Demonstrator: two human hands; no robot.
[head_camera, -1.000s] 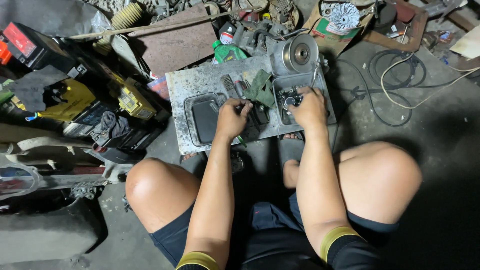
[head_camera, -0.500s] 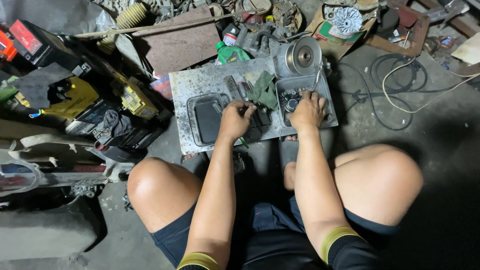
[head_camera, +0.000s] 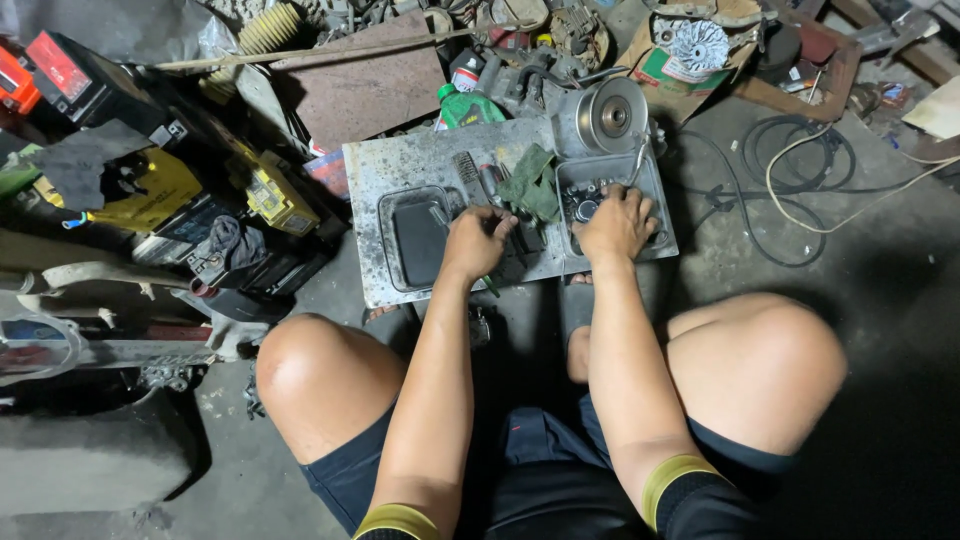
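Small dark metal engine parts (head_camera: 588, 205) sit in the right-hand recess of the stained grey metal tray (head_camera: 400, 165) – directly beneath the right hand (head_camera: 615, 225), its fingers curled over them – while the left hand (head_camera: 475, 243), loosely closed on something I cannot make out, rests beside the left recess.

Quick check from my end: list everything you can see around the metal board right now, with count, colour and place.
metal board: one, grey and stained, on the floor before the knees
dark tray: one, black, left part of the board
parts tray: one, grey, right part of the board
rag: one, green, between the trays
round pulley: one, silver, behind the parts tray
bottle: one, green, behind the board
cables: several, black and pale, floor at right
yellow casing: one, left of the board
left hand: on tools beside the dark tray
right hand: in the parts tray
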